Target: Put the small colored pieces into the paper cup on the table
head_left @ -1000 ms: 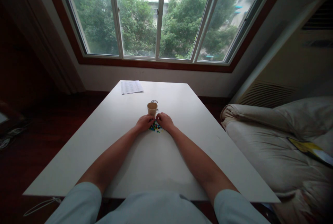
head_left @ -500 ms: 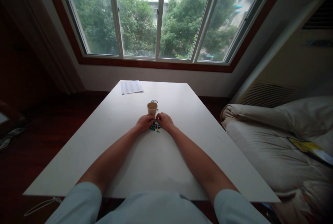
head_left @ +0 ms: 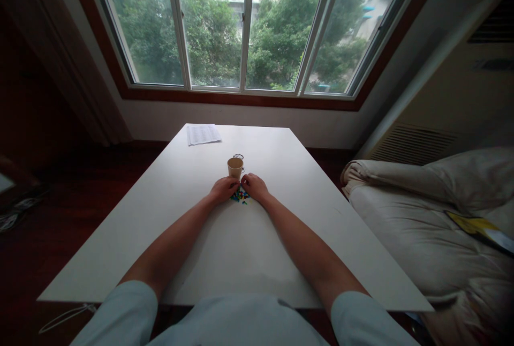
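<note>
My left hand (head_left: 224, 189) and my right hand (head_left: 254, 186) meet over a small heap of colourful beads or tiny pieces (head_left: 241, 196) on the white table. The fingers of both hands are drawn together in a pinch, their tips almost touching. Whatever is between them is too small to make out. Just beyond my left fingertips stands an upright tan paper cup (head_left: 235, 167); its inside bottom cannot be seen. A thin dark loop, like a cord (head_left: 238, 156), lies behind the cup, with part of it showing at the cup's right side.
Printed sheets of paper (head_left: 203, 134) lie at the far left of the white table (head_left: 249, 249). A pale sofa (head_left: 401, 217) with a yellow-and-black item (head_left: 474, 225) stands on the right. Beyond the table is a wall with a wide window (head_left: 241, 94).
</note>
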The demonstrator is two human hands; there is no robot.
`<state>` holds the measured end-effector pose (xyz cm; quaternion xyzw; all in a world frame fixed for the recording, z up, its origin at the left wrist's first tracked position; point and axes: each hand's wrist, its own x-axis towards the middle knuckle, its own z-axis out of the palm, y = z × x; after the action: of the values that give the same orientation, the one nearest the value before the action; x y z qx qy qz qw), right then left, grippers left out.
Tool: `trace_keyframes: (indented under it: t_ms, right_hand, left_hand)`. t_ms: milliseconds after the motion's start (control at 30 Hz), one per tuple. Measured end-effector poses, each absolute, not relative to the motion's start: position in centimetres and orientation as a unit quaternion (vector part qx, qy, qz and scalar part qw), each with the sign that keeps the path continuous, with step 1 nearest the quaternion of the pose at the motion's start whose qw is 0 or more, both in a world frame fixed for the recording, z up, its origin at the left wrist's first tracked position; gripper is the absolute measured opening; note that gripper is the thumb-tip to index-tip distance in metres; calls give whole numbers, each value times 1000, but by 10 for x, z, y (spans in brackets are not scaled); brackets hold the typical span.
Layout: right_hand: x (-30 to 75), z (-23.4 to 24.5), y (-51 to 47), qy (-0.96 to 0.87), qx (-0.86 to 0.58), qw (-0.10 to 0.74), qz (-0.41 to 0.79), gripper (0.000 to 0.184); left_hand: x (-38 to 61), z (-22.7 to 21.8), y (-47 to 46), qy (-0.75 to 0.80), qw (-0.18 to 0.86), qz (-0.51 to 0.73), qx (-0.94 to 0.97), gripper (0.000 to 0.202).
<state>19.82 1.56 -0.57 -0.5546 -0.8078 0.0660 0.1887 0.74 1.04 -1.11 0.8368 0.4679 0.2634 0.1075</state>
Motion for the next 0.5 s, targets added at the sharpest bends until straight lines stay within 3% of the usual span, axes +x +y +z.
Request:
trace_keyframes:
  t_ms: [500]
  right_hand:
    - [198,-8,18,-809,-550,196,66,17]
  left_hand:
    - [6,-13,11,462,99,265,840,24]
